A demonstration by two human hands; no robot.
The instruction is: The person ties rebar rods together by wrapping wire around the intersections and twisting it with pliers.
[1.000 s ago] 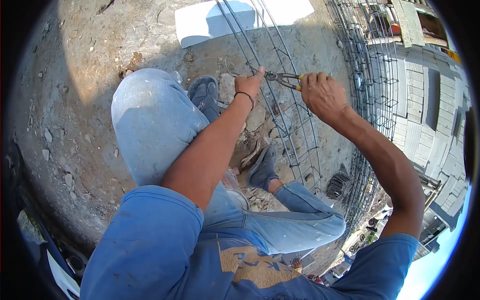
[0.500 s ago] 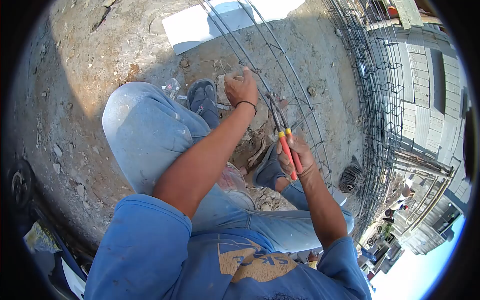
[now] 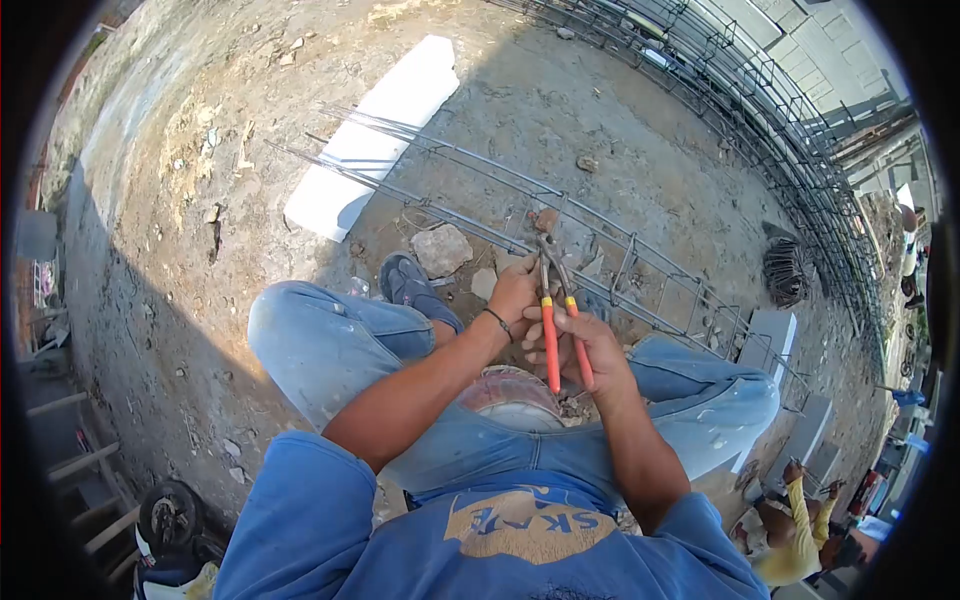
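Note:
My right hand (image 3: 592, 350) is closed around the red handles of a pair of pincers (image 3: 553, 345) with yellow bands and dark metal jaws. The jaws point away from me and overlap the near bars of a rebar cage (image 3: 455, 228), made of long thin rods with stirrups. Just left of the pincers is my left hand (image 3: 513, 292), its fingers curled in at the near rod beside the jaws. Whatever those fingers hold is hidden. The cage slants across in front of my knees, its far-left end over a white slab (image 3: 370, 140).
A stone (image 3: 441, 250) lies by my left foot. More rebar cages (image 3: 740, 90) are stacked at upper right, near a dark bundle of bent stirrups (image 3: 790, 272). A motorbike wheel (image 3: 170, 515) shows at lower left. Another person's yellow sleeve (image 3: 800, 525) appears at lower right.
My left hand has come back from farther up the rod to beside the pincers. The pincers now stand more upright, jaws at the near rod. The whole view has turned.

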